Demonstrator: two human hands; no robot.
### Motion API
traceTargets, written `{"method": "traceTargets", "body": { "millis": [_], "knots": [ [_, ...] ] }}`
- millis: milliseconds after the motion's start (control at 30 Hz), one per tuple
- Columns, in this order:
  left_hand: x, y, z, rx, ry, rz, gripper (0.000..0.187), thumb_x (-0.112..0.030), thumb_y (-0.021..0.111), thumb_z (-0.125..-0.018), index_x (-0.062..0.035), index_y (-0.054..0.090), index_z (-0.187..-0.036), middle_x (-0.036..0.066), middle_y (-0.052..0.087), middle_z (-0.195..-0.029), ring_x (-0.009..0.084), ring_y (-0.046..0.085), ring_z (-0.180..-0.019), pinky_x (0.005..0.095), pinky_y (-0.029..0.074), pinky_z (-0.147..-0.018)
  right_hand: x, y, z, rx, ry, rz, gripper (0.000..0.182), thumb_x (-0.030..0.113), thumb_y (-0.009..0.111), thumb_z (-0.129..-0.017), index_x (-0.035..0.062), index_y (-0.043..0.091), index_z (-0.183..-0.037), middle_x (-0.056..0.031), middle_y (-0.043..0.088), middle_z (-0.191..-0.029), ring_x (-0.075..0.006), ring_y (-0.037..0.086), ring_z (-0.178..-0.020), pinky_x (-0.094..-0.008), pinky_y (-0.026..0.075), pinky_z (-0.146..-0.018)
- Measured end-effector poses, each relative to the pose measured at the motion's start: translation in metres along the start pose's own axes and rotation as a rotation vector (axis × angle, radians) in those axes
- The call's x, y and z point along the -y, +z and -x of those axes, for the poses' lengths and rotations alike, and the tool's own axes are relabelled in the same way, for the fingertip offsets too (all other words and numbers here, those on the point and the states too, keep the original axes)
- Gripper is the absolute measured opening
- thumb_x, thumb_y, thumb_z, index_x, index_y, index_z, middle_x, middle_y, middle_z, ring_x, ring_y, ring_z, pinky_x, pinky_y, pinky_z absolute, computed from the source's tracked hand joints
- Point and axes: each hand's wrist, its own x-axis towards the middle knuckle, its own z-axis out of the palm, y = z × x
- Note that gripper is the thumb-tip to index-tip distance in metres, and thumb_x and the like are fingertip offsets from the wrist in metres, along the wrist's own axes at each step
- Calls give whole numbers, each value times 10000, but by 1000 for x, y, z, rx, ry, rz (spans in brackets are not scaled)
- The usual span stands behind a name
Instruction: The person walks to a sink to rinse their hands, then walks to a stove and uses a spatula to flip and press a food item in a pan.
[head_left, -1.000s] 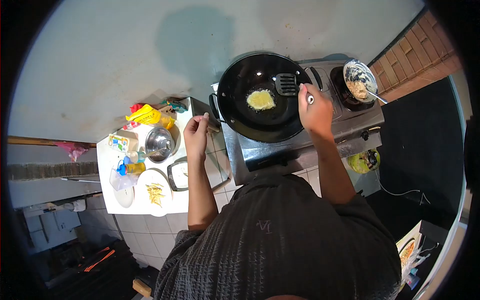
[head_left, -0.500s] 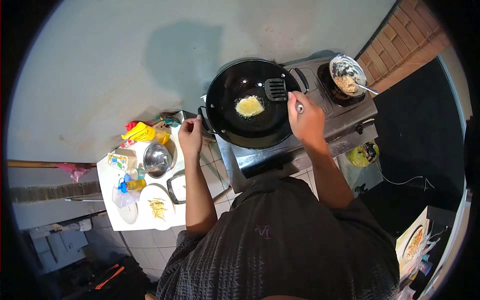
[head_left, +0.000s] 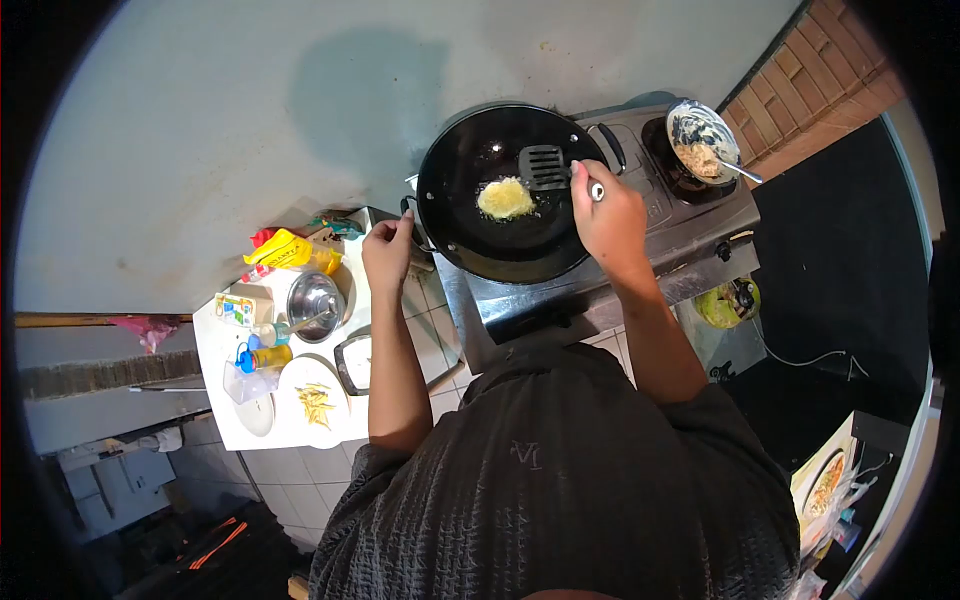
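A grey painted wall (head_left: 210, 150) rose far, a white table (head_left: 213, 350) left; right hand (head_left: 614, 222) grasped a black slotted spatula (head_left: 547, 184); left hand (head_left: 388, 258), grip unclear.

Yellow packet (head_left: 290, 250) beside metal bowl (head_left: 311, 291).

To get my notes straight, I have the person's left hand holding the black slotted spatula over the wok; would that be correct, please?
Not quite: the head view shows the right hand holding the black slotted spatula over the wok.

hands (head_left: 612, 230) (head_left: 387, 255): 2 | wok (head_left: 500, 250): 1 | spatula (head_left: 544, 169): 1 | frying piece (head_left: 506, 199): 1 | steel bowl (head_left: 311, 290): 1
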Motion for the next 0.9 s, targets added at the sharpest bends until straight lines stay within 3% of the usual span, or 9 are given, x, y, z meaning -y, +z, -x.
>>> {"method": "traceTargets", "body": {
  "millis": [167, 433, 533, 633, 800, 900],
  "knots": [
    [-6, -1, 1, 47, -15, 20, 370, -346, 666, -848, -3, 621, -717, -2, 547, -637, 75, 447, -596, 234, 367, -566, -4, 7, -2, -20, -21, 77, 204, 267, 588, -882, 73, 643, -851, -166, 636, -732, -378, 613, -655, -432, 473, -553],
    [-9, -11, 9, -5, -16, -17, 456, -422, 672, -826, 23, 626, -737, 57, 604, -640, 111, 511, -594, 261, 428, -602, -4, 4, -11, 25, 38, 78, 228, 295, 580, -888, 82, 653, -856, -174, 641, -748, -387, 616, -683, -439, 478, -576],
    [-12, -15, 15, 2, -29, 46, 417, -384, 688, -828, 15, 619, -730, 32, 586, -636, 94, 489, -596, 246, 414, -591, -9, 7, -8, 5, -27, 52, 225, 292, 582, -887, 80, 653, -858, -175, 639, -736, -386, 617, -683, -437, 477, -575],
    [-14, -17, 22, 1, -26, 81, 394, -357, 692, -834, 11, 608, -722, 13, 568, -632, 79, 471, -597, 228, 402, -582, -10, 7, -7, 52, 38, -33, 219, 286, 585, -884, 80, 651, -850, -170, 645, -753, -383, 620, -684, -436, 480, -572],
    [-14, -20, 30, -13, -28, 120, 365, -334, 690, -844, 0, 600, -725, -9, 544, -620, 62, 444, -570, 215, 371, -538, -2, -2, -10, -8, -5, 100, 196, 255, 594, -891, 72, 664, -902, -191, 632, -728, -382, 621, -686, -403, 479, -572],
    [-20, -22, 34, -14, -40, 135, 355, -324, 690, -847, -4, 597, -727, -13, 536, -618, 53, 432, -564, 210, 352, -521, -5, 4, -7, 16, -20, 109, 211, 280, 579, -890, 81, 647, -875, -173, 642, -753, -386, 617, -682, -439, 470, -560]
  ]
}}
